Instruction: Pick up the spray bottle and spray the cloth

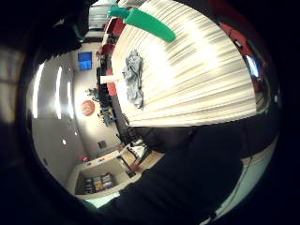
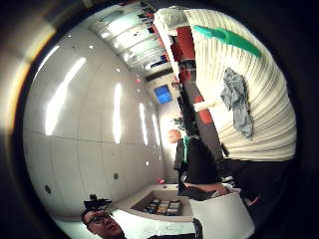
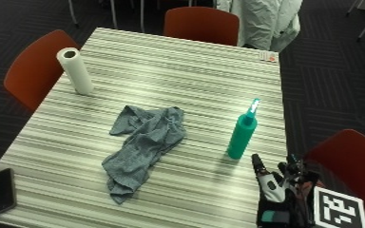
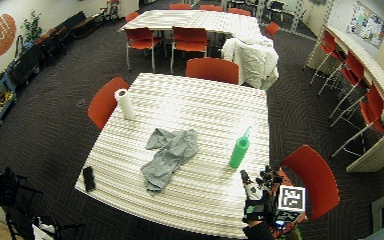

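Note:
A green spray bottle (image 3: 243, 131) stands upright on the striped table (image 3: 170, 76), right of centre. A crumpled grey cloth (image 3: 143, 145) lies to its left, near the table's middle. My gloved right hand (image 3: 283, 194) hovers over the table's near right corner, a short way in front of the bottle, with fingers straight and spread, holding nothing. Both palm views show the bottle (image 1: 146, 22) (image 2: 228, 38) and the cloth (image 1: 133, 78) (image 2: 237, 101) on the table, away from the palm.
A white paper towel roll (image 3: 75, 71) stands at the table's far left. A black phone (image 3: 1, 191) lies at the near left corner. Red chairs (image 3: 353, 164) ring the table; one at the far side carries a white jacket (image 3: 264, 21). A small card (image 3: 268, 56) lies at the far right edge.

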Available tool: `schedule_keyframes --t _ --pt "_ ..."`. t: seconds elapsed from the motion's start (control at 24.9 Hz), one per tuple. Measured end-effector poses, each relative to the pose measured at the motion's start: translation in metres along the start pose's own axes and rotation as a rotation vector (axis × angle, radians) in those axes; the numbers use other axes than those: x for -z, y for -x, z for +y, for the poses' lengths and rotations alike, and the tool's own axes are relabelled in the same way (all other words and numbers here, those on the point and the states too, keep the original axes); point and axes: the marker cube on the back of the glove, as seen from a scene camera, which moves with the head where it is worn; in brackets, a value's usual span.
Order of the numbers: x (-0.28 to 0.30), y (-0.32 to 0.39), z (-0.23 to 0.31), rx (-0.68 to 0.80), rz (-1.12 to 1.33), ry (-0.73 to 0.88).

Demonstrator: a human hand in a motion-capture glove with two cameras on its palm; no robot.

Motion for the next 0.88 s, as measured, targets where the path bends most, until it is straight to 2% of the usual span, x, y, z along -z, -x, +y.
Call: schedule_keyframes --t 0.32,0.64,0.88 --pt "-0.019 -0.018 -0.003 -0.055 -0.009 -0.021" --pt "-0.048 -0.067 -0.036 -0.104 0.051 -0.114" --pt "-0.063 -0.078 -0.055 -0.125 0.043 -0.162"
